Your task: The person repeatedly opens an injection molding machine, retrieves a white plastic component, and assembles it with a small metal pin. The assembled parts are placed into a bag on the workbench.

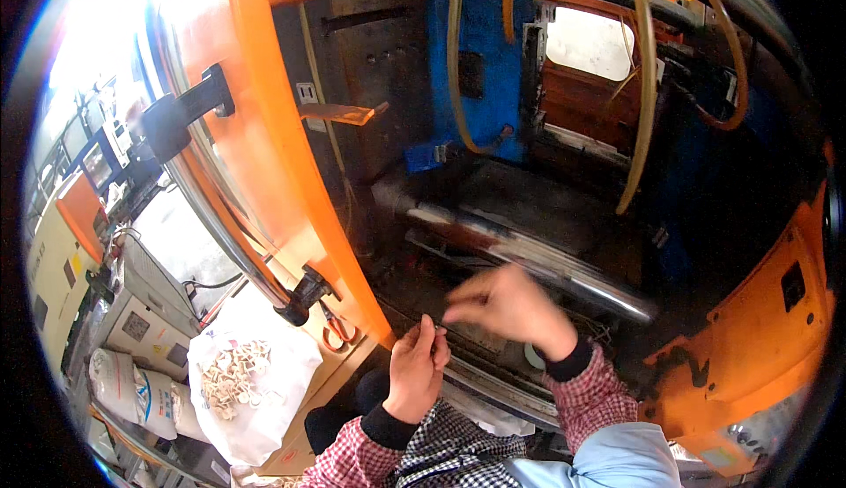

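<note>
Metal rod [589, 279] (glossy, smooth)

We see that our sleeves [595, 400] carry a small check of dark red and white, and their cuffs [389, 426] are plain black. Our apron [458, 454] is checked in black and white, while the fabric [626, 463] near it is light blue. The machine door [304, 201] is bright orange with a black handle [189, 115], and the guard panel [758, 334] is orange also. We find the machine plate [498, 91] blue, the hoses [649, 74] yellowish brown, the metal bar [564, 263] silvery, the plastic bag [295, 363] white, and the small parts [233, 378] beige.
</note>
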A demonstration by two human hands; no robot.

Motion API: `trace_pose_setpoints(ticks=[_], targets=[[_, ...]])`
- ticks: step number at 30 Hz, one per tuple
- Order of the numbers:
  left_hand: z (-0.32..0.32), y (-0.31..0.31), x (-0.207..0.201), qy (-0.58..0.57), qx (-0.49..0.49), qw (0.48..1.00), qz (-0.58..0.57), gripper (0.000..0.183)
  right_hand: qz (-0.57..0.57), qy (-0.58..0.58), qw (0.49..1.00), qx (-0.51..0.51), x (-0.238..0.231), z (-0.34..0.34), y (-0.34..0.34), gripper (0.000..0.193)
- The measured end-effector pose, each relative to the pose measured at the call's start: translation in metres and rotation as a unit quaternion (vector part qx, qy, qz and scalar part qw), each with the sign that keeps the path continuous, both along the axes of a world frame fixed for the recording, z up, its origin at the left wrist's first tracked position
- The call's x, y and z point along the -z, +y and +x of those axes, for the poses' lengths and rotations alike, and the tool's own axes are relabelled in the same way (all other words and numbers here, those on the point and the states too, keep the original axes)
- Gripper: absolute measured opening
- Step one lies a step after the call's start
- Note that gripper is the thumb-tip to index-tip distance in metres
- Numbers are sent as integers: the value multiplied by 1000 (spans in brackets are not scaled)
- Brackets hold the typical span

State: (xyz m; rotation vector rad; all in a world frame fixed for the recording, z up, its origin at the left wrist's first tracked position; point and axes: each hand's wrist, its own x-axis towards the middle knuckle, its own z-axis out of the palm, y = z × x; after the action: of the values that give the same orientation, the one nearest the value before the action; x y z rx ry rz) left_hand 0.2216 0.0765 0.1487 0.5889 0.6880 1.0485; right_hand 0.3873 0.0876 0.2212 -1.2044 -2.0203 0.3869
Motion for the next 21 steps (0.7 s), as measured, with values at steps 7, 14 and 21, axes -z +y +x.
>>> trace_pose_setpoints(ticks=[7, 14, 21], targets=[[8, 0, -10, -7, 30, 998, 45, 30, -22, 42, 999, -23, 18, -8, -16, 20], [-10, 8, 10, -75, 0, 997, 19, 22, 154, 83, 976, 130, -6, 16, 45, 10], [-13, -11, 12, 61, 135, 988, 35, 26, 462, 139, 693, 535, -19, 199, 243, 24]])
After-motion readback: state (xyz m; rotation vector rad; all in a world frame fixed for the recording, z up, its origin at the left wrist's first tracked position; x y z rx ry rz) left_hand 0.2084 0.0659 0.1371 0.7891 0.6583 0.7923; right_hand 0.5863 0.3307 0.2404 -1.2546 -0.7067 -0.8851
